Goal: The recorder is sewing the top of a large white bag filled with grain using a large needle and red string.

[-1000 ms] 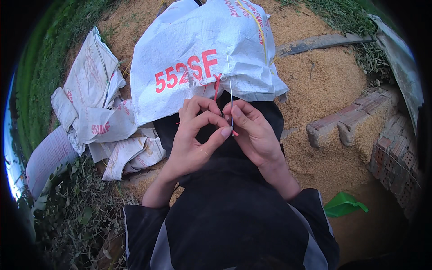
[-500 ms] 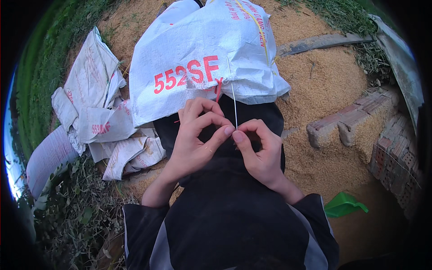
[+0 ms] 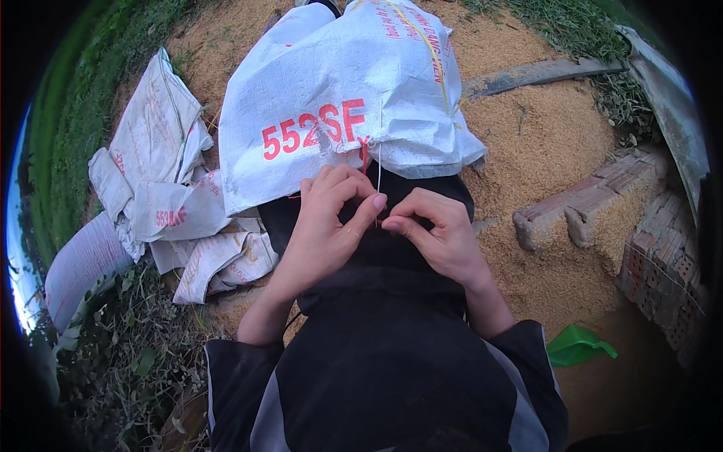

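Across my lap and legs lies a white woven sack [image 3: 301, 90] with red print, its near edge toward me. A red string [image 3: 364, 153] is tied at that edge. My left hand [image 3: 327, 218] is closed, thumb against forefinger, pinching a thin, straight white needle-like strand [image 3: 379, 169]. The strand runs up over the sack's edge, and a short tip shows below the thumb. Just to the right, my right hand [image 3: 437, 233] is closed in a pinch, its fingertips slightly apart from the strand. Whatever they hold is too small to make out.
Several folded white sacks [image 3: 154, 143] lie on the left, beside grass and weeds [image 3: 120, 369]. Golden grain or husks [image 3: 520, 279] cover the ground. On the right are bricks [image 3: 572, 200], a dark strip [image 3: 535, 71], a grey sheet [image 3: 663, 94] and a green plastic piece [image 3: 580, 345].
My right hand has drawn off to the right, leaving a gap between the hands. The strand's lower end has shifted left and up with my left pinch.
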The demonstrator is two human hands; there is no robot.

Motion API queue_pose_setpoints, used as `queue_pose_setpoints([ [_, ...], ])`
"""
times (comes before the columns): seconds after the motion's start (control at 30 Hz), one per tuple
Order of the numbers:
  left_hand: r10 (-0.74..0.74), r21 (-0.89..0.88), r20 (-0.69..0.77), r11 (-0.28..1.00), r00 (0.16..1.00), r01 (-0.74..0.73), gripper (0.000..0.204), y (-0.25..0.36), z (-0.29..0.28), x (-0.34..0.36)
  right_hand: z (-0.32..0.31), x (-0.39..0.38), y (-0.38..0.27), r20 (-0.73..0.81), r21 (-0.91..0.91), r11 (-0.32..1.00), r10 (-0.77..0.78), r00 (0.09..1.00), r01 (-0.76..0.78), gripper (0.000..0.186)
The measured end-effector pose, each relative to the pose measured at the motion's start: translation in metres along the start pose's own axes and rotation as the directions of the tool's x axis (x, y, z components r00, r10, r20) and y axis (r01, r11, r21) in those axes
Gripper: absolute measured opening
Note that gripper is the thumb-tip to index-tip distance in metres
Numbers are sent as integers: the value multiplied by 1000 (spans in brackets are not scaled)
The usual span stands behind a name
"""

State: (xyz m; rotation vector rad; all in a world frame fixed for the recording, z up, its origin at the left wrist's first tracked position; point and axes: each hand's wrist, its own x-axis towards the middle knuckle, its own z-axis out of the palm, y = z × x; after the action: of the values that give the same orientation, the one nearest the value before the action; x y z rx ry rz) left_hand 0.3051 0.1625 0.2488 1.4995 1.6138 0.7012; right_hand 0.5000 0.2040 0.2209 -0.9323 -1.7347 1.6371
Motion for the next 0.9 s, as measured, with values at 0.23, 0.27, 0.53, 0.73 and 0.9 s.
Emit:
queue_pose_setpoints([
  [0.23,1,97,-233,995,972,22,12,-3,28,-1,-19,1,-3,10,-288,957,46,999,-41,13],
  [0.27,-65,46,-221,996,973,77,12,-1,32,0,-21,1,-3,12,-290,956,47,999,-42,13],
  [0.53,-92,77,-342,989,935,125,37,4,35,12,-18,1,-3,-79,-368,930,-22,997,-9,11],
  [0.73,90,423,-291,905,952,44,41,7,13,23,-9,2,-1,-153,-600,798,-190,970,62,10],
  [0.9,-39,188,-409,974,912,126,30,-7,-3,57,-4,-6,12,-304,-263,960,17,953,-101,12],
])
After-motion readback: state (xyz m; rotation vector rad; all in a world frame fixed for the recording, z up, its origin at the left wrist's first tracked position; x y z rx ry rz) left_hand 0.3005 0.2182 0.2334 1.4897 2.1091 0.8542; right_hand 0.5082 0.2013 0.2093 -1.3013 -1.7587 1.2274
